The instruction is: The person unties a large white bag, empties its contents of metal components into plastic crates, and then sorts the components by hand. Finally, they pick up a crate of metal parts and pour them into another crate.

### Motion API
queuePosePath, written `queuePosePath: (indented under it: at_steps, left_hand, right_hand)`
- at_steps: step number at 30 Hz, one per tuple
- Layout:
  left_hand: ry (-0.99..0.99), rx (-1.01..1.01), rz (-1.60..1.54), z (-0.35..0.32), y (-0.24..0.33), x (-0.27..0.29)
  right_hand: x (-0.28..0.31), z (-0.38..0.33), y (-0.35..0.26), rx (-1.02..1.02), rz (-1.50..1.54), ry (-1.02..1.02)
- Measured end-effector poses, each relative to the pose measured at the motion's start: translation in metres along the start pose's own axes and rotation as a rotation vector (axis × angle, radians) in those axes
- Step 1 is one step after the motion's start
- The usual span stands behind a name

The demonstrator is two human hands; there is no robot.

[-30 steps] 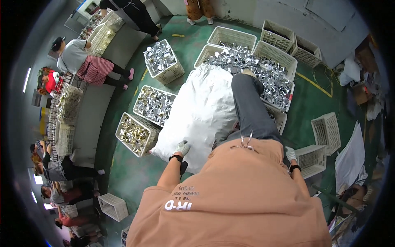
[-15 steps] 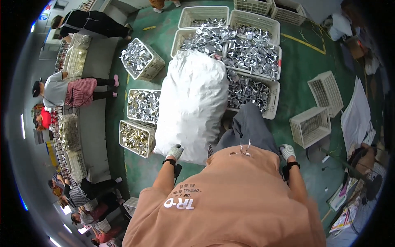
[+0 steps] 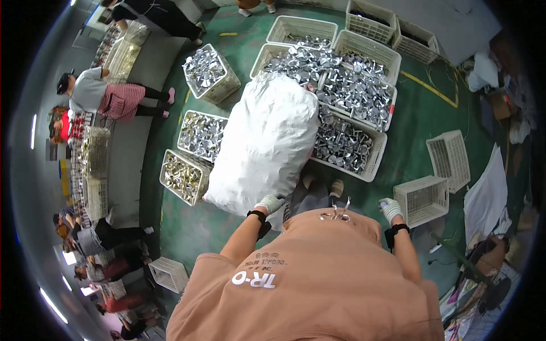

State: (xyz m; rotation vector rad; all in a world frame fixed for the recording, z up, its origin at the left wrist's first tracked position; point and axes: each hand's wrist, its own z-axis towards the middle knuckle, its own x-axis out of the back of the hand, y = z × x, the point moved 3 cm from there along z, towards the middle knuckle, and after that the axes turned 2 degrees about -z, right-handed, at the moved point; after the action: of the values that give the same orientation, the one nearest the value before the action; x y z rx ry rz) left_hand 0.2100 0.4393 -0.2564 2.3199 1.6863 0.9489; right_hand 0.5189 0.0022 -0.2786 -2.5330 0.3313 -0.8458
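A large white sack lies on the green floor, directly ahead of the person. It is full and bulging, with a rounded outline, a creased and wrinkled surface and a slight plastic sheen. Its far end rests against the white crates of metal parts; its near end reaches the person's feet.

The left hand, in a light work glove with a dark wrist strap, is pressed against the near lower edge of the sack. The fingers curl onto the material, but whether they pinch it or only rest on it cannot be told.

The right hand, gloved alike, hangs free at the person's side, loosely closed and holding nothing. It is just beside an empty white crate and apart from the sack.

To the left of the sack stand three further crates of shiny metal pieces. A second empty crate stands on the floor to the right. Other people stand along a bench at the far left.
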Motion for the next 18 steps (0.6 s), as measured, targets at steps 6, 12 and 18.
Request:
queuePosePath:
  at_steps: [6,12,18]
  left_hand:
    - [0.031,-0.025,-0.027,-0.011,0.020,-0.009]
    - [0.050,0.066,-0.075,-0.015,0.005,-0.021]
    - [0.083,0.075,-0.039,-0.029,-0.001,-0.034]
  right_hand:
    - [0.009,-0.004,-0.016,0.085,-0.016,-0.032]
    - [0.010,-0.019,-0.015,0.176,-0.175,-0.134]
    - [0.016,-0.017,-0.015,0.183,-0.345,-0.150]
